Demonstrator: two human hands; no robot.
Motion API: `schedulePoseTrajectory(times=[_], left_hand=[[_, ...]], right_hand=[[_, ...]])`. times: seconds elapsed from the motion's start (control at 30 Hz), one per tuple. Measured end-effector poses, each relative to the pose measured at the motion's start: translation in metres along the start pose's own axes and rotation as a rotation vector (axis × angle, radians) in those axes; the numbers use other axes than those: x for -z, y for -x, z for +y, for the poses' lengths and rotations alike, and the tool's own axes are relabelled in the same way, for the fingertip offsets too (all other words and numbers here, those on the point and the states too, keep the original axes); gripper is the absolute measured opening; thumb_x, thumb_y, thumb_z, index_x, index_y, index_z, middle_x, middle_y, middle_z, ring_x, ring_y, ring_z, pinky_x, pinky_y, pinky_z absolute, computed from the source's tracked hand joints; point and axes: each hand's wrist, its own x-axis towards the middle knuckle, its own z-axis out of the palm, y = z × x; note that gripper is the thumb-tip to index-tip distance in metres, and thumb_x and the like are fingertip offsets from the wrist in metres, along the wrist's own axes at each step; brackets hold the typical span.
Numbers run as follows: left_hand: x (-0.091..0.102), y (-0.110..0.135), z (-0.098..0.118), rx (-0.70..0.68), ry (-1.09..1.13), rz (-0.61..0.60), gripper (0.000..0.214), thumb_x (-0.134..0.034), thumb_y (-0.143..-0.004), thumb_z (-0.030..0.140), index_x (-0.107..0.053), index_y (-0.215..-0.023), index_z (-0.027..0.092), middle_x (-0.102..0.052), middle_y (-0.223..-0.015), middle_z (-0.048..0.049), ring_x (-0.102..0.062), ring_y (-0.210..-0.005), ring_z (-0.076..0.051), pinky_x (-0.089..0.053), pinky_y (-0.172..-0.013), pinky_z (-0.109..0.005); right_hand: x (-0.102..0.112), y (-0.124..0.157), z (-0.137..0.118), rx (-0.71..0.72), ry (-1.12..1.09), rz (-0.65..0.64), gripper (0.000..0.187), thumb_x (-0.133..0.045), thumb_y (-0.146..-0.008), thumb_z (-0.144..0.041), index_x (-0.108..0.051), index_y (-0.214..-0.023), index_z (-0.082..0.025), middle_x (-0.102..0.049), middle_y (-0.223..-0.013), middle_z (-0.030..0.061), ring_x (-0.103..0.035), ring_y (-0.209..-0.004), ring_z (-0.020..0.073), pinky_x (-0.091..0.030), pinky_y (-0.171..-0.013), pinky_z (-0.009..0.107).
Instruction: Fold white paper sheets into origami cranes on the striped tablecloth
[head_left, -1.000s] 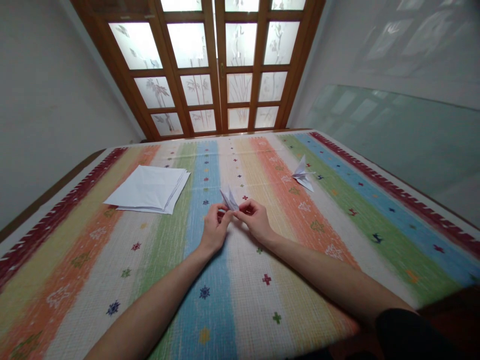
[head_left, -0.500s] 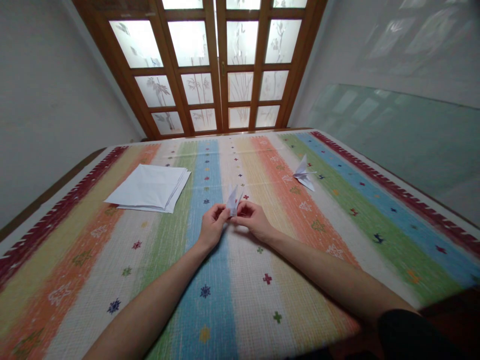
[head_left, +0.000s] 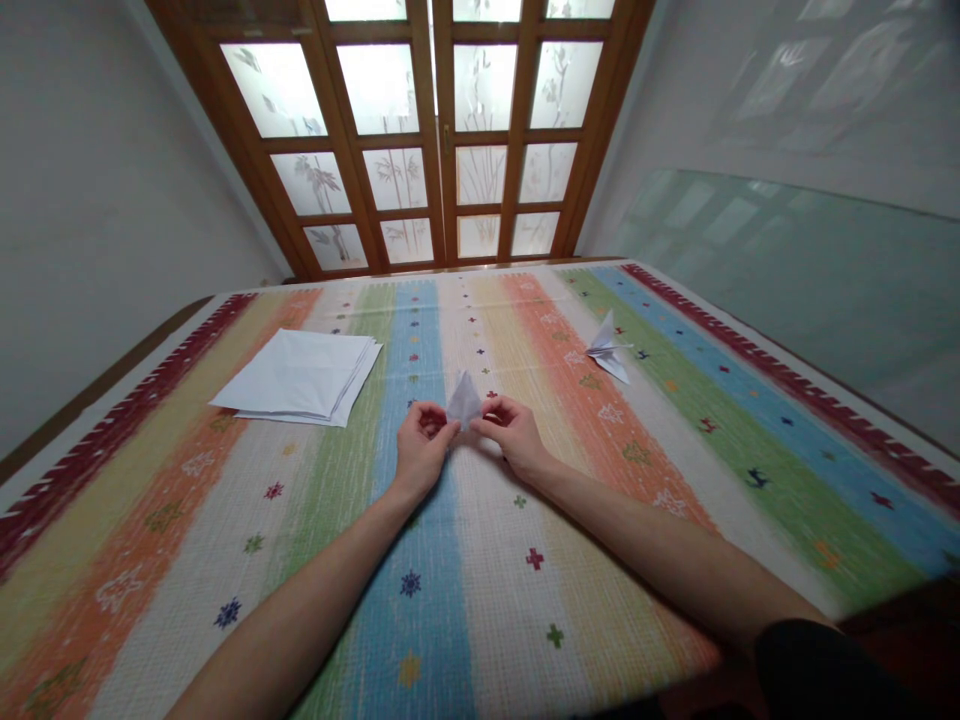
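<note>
A small folded piece of white paper (head_left: 464, 403) stands as a pointed shape between my two hands, just above the striped tablecloth (head_left: 480, 560). My left hand (head_left: 420, 450) pinches its left lower corner with curled fingers. My right hand (head_left: 510, 435) pinches its right lower corner in the same way. Both forearms reach in from the near edge. A finished white paper crane (head_left: 607, 350) sits on the orange and green stripes, to the far right of my hands.
A stack of white square sheets (head_left: 300, 376) lies at the left on the cloth. Wooden doors with frosted panes (head_left: 439, 130) stand past the far table edge. A glass panel (head_left: 795, 270) runs along the right side.
The folded paper has turned between my fingers, from narrow flaps leaning left to a broader upright triangle. Both hands stayed near the same spot, shifting slightly away from me.
</note>
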Motion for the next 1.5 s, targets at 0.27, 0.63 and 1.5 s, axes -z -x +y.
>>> schedulePoseTrajectory(times=[0.27,0.63,1.5], left_hand=[[-0.001,0.001,0.000,0.081,0.128,-0.079,0.044,-0.076,-0.060,0.027,-0.051,-0.095,0.019,-0.063,-0.071,0.0024,-0.062,-0.066,-0.013,-0.048,-0.064,-0.024],[0.005,-0.003,0.001,0.142,0.128,-0.114,0.031,-0.079,-0.058,0.030,-0.062,-0.081,0.017,-0.067,-0.068,0.0001,-0.061,-0.061,-0.013,-0.048,-0.064,-0.026],[0.001,0.004,0.006,-0.003,-0.086,-0.281,0.041,-0.066,-0.074,0.052,-0.047,-0.061,0.018,-0.046,-0.058,0.0046,-0.040,-0.056,-0.010,-0.033,-0.056,-0.024]], right_hand=[[-0.001,-0.001,0.000,-0.005,-0.098,0.032,0.040,-0.078,-0.054,-0.023,-0.051,-0.083,-0.022,-0.060,-0.071,-0.0049,-0.058,-0.063,0.0107,-0.048,-0.061,0.025],[-0.001,0.005,-0.005,0.001,0.020,-0.129,0.020,-0.076,-0.065,-0.034,-0.064,-0.072,-0.019,-0.062,-0.065,-0.0012,-0.056,-0.057,0.0116,-0.049,-0.054,0.026],[-0.001,0.007,0.001,0.220,0.190,-0.339,0.041,-0.079,-0.065,-0.036,-0.049,-0.090,-0.022,-0.053,-0.080,-0.0020,-0.051,-0.072,0.0135,-0.044,-0.070,0.029]])
